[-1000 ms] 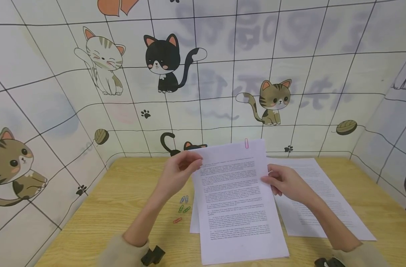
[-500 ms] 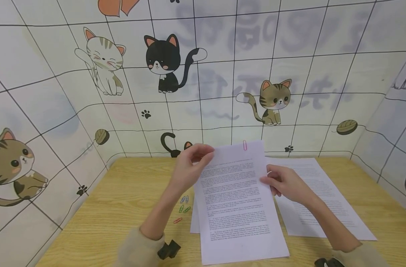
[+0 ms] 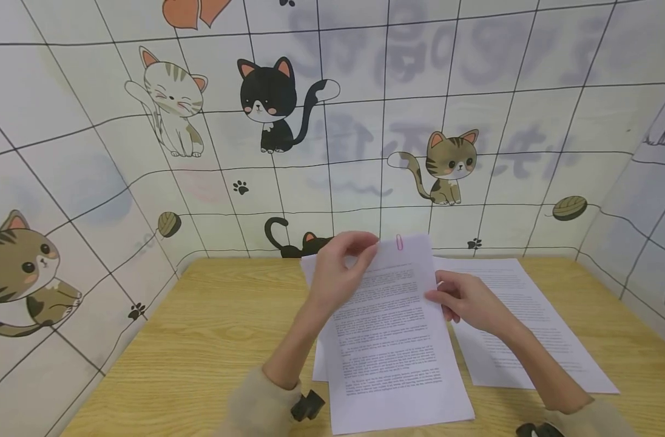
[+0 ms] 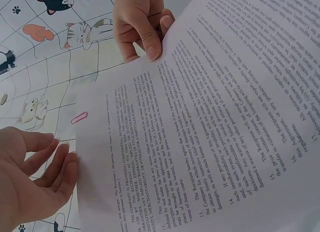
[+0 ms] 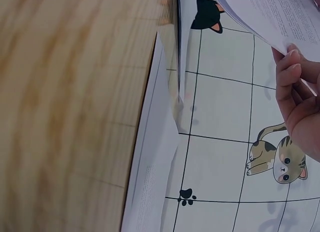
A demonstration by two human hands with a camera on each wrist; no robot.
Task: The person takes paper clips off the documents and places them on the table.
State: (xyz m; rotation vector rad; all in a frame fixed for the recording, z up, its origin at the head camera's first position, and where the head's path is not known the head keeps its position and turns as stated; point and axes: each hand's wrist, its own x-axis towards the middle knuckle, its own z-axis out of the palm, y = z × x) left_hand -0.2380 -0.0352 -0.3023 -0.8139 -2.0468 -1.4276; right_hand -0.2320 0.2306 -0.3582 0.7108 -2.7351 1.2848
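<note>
A printed document of several sheets is held up in the head view, with a pink paper clip on its top edge near the right corner. My right hand pinches its right edge between thumb and fingers, as the right wrist view also shows at the sheets' edge. My left hand is at the top edge, left of the clip. In the left wrist view the left hand's loosely bent fingers lie beside that edge, thumb and index apart; whether they touch the paper I cannot tell.
Another printed stack lies on the wooden table at the right. More paper shows behind the held document's left side. A wall covering with cat drawings encloses the table's back and sides.
My left hand has moved right along the top edge toward the pink paper clip. Its forearm now covers the loose blue, green and red clips on the table. My right hand keeps its grip.
</note>
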